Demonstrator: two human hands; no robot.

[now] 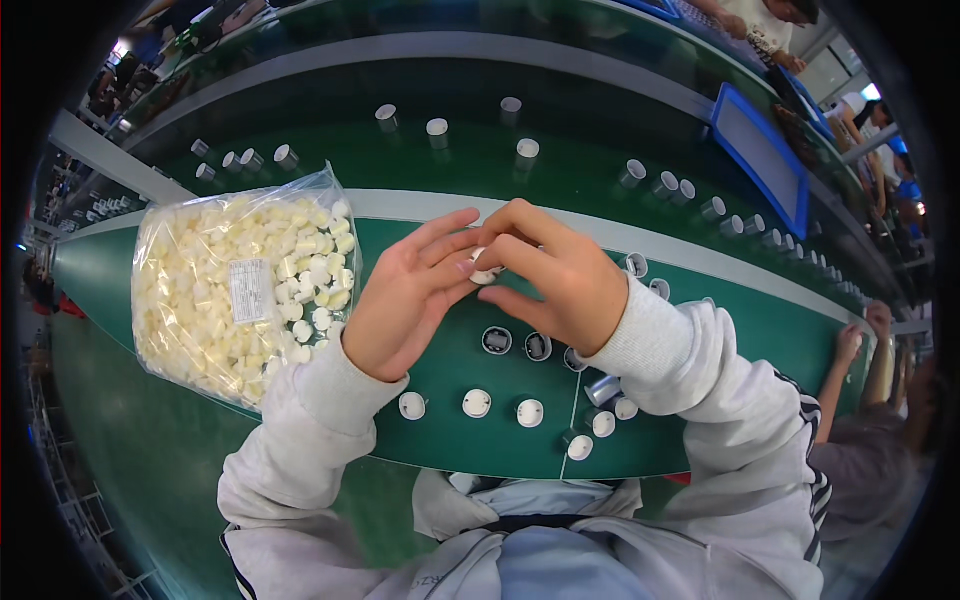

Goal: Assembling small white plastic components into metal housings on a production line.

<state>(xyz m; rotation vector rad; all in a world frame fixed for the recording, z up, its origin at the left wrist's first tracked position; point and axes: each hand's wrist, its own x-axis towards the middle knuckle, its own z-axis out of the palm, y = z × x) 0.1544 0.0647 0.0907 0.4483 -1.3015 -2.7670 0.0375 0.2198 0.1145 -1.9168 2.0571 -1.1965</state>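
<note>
In the head view, a small white part (486, 268) is held above a green table (445, 435), pinched by the bent fingers of the right hand (568, 278). It is met by the fingertips of the left hand (415, 285), whose fingers are stretched out; whether it is gripped there too cannot be told. Since only fingertips are used, the part could be dropped. Short metal cups (497, 341) near the right sleeve (655, 345) could be knocked over if the forearm is lowered.
</note>
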